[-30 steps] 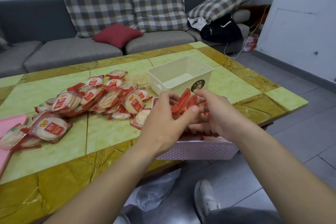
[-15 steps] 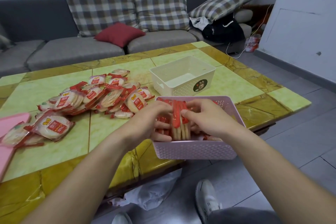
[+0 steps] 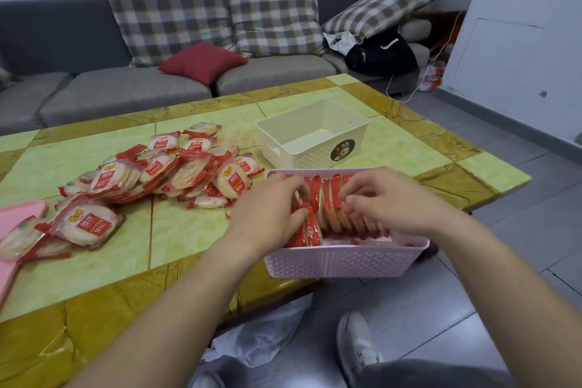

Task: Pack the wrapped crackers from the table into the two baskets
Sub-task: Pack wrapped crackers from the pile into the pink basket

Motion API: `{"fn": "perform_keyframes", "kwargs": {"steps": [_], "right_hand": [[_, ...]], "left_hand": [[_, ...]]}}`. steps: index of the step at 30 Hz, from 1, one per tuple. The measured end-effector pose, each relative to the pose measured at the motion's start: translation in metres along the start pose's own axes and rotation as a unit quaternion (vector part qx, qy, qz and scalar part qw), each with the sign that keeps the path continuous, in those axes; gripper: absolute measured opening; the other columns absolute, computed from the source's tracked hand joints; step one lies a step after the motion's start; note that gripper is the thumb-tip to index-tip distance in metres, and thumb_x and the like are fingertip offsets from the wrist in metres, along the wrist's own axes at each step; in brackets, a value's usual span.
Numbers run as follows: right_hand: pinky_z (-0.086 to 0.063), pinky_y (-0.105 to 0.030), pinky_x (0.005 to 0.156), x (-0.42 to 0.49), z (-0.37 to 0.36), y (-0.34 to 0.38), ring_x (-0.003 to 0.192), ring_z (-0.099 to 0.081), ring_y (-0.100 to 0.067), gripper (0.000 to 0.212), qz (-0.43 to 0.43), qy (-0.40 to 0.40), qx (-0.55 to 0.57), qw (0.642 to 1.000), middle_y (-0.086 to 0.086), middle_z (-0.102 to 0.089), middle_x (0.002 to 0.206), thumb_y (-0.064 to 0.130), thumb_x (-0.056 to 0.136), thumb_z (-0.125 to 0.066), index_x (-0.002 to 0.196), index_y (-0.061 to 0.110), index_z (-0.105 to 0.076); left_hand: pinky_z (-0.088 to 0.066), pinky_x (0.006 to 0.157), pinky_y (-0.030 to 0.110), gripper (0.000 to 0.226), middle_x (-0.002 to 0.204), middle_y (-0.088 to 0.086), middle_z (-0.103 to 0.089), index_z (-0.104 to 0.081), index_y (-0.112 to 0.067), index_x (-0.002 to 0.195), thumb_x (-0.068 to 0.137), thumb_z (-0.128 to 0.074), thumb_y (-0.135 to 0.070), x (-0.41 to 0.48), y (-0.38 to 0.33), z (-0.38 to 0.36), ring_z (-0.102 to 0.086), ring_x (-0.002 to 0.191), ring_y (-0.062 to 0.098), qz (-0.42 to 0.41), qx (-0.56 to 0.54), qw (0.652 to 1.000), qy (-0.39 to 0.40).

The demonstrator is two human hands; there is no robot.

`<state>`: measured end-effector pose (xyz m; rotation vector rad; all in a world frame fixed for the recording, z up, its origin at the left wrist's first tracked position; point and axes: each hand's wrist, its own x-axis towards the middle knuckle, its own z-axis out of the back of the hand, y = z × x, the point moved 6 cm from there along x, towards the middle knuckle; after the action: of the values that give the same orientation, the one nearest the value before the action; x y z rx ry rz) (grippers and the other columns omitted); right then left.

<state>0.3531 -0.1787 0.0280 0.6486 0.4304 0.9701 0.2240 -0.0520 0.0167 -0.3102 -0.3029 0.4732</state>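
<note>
The pink basket (image 3: 343,261) sits at the table's (image 3: 176,230) near edge, overhanging it, with crackers (image 3: 327,195) standing on edge in a row inside. The left hand (image 3: 271,208) pinches packets at the row's left end. The right hand (image 3: 387,201), close beside it, lays bent fingers on the row; I cannot tell whether it grips. The loose pile (image 3: 176,170) lies to the left, its red labels carrying white characters too small to read. Beyond stands the white basket (image 3: 356,135), with a round bear sticker (image 3: 342,149).
</note>
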Motion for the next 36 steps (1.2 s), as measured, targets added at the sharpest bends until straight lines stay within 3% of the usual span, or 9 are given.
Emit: {"fn": "perform_keyframes", "kwargs": {"steps": [2,4,6,8,13,18,27,31,36], "right_hand": [[-0.051,-0.020,0.069,-0.007,0.004,-0.006,0.085,-0.069,-0.010,0.012,0.010,0.038,-0.113,0.993,0.008,-0.073,0.087,0.025,0.096,-0.061,0.093,0.025,-0.073],[-0.050,-0.031,0.073,-0.014,-0.016,-0.019,0.086,-0.066,-0.016,0.027,-0.009,0.157,-0.207,0.966,0.003,-0.070,0.089,0.042,0.100,-0.055,0.095,0.021,-0.071],[-0.051,-0.041,0.085,-0.018,-0.024,-0.030,0.095,-0.067,-0.021,0.041,-0.031,0.209,-0.184,0.960,-0.003,-0.072,0.099,0.053,0.099,-0.052,0.102,0.017,-0.072],[-0.053,-0.035,0.093,-0.022,-0.019,-0.028,0.101,-0.067,-0.009,0.039,-0.007,0.216,-0.108,0.970,0.009,-0.073,0.107,0.056,0.094,-0.061,0.112,0.024,-0.074],[-0.060,-0.032,0.079,-0.014,0.013,-0.032,0.086,-0.073,-0.013,0.016,0.014,0.032,0.143,0.989,0.005,-0.078,0.092,0.010,0.094,-0.068,0.105,0.021,-0.073],[-0.051,-0.073,0.079,-0.007,0.016,-0.043,0.084,-0.064,-0.036,0.004,-0.055,-0.073,0.292,0.952,-0.017,-0.072,0.096,0.015,0.088,-0.068,0.092,0.013,-0.069],[-0.045,-0.039,0.062,-0.008,-0.011,-0.016,0.061,-0.055,-0.017,0.033,-0.040,-0.111,0.212,0.970,0.006,-0.058,0.061,0.041,0.065,-0.072,0.077,0.020,-0.048],[-0.041,-0.035,0.060,-0.009,-0.032,0.001,0.064,-0.053,-0.017,0.033,-0.008,-0.026,0.040,0.999,0.006,-0.061,0.071,0.028,0.074,-0.078,0.082,0.020,-0.047],[-0.050,-0.035,0.074,-0.009,-0.038,0.001,0.084,-0.064,-0.012,0.024,-0.007,0.073,-0.049,0.996,0.009,-0.069,0.090,0.050,0.088,-0.067,0.095,0.027,-0.064]], "left_hand": [[-0.053,0.072,0.036,0.009,0.095,-0.014,-0.060,-0.065,-0.038,0.094,0.091,-0.064,-0.046,0.000,-0.009,-0.003,-0.057,0.088,0.010,-0.027,-0.015,0.999,0.013],[-0.054,0.069,0.035,0.012,0.090,-0.016,-0.060,-0.068,-0.037,0.090,0.089,-0.068,-0.049,0.000,-0.016,-0.012,-0.057,0.084,0.007,-0.036,0.016,0.998,0.057],[-0.055,0.066,0.032,0.009,0.086,-0.019,-0.062,-0.072,-0.037,0.085,0.086,-0.073,-0.045,0.001,-0.017,-0.014,-0.058,0.081,0.005,-0.024,0.036,0.996,0.075],[-0.056,0.065,0.031,0.008,0.083,-0.020,-0.066,-0.076,-0.036,0.085,0.087,-0.073,-0.043,0.004,-0.014,-0.016,-0.060,0.079,0.003,-0.009,0.035,0.996,0.084],[-0.052,0.062,0.037,0.033,0.066,-0.012,-0.064,-0.068,-0.027,0.072,0.100,-0.055,-0.041,0.010,-0.016,0.001,-0.058,0.064,0.008,-0.005,-0.094,0.995,-0.018],[-0.049,0.076,0.031,0.018,0.089,-0.011,-0.069,-0.069,-0.025,0.106,0.103,-0.053,-0.032,0.009,-0.021,0.010,-0.062,0.086,0.007,0.022,-0.219,0.974,-0.051],[-0.050,0.083,0.034,0.023,0.098,-0.010,-0.069,-0.059,-0.031,0.122,0.104,-0.047,-0.040,0.000,-0.024,-0.010,-0.064,0.090,0.008,0.012,-0.233,0.971,0.057],[-0.049,0.087,0.044,0.042,0.090,-0.012,-0.063,-0.056,-0.036,0.092,0.099,-0.027,-0.065,0.001,-0.013,-0.008,-0.057,0.091,0.018,-0.031,-0.050,0.998,0.031],[-0.038,0.094,0.034,0.049,0.133,-0.004,-0.052,-0.055,-0.030,0.126,0.088,-0.061,-0.060,0.000,-0.008,-0.026,-0.041,0.122,0.022,-0.002,0.075,0.995,0.072]]}}
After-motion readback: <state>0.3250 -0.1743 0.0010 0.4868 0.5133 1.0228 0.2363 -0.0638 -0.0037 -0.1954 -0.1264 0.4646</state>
